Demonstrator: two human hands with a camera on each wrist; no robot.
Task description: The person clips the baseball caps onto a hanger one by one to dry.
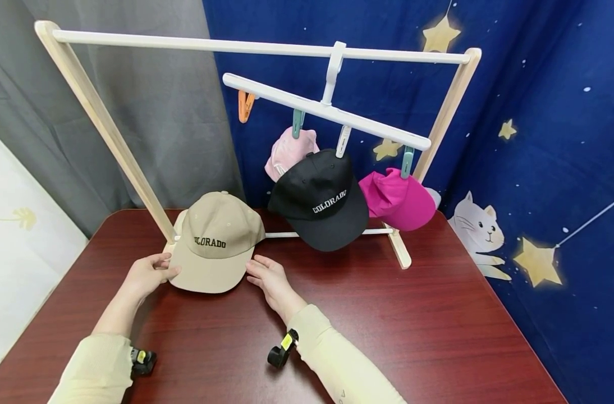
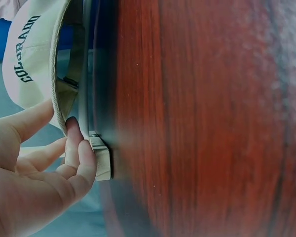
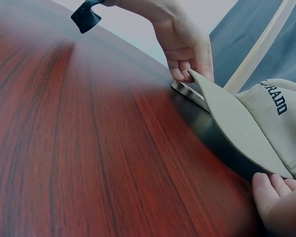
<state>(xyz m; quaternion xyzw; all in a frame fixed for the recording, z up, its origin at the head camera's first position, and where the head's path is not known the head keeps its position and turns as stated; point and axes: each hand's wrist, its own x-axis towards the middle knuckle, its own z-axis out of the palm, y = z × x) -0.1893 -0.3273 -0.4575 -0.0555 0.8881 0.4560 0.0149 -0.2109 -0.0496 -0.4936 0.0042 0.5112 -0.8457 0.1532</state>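
Note:
A beige baseball cap (image 1: 218, 241) with dark COLORADO lettering is held just above the table at the rack's left foot, its brim toward me. My left hand (image 1: 150, 275) pinches the brim's left edge, thumb on top and fingers beneath, as the left wrist view shows. At the opposite edge, my right hand (image 1: 271, 281) holds the brim, with fingertips (image 3: 266, 185) under it. A white hanger bar (image 1: 327, 109) tilts down to the right on the rack. From it hang a light pink cap (image 1: 292, 150), a black COLORADO cap (image 1: 319, 196) and a magenta cap (image 1: 400, 199).
The wooden rack (image 1: 112, 134) stands at the back of the dark red table (image 1: 388, 331). An orange clip (image 1: 244, 106) hangs from the bar's left end, holding nothing. Teal clips (image 1: 407, 161) and a white clip (image 1: 343, 141) hold the caps. Blue and grey curtains hang behind.

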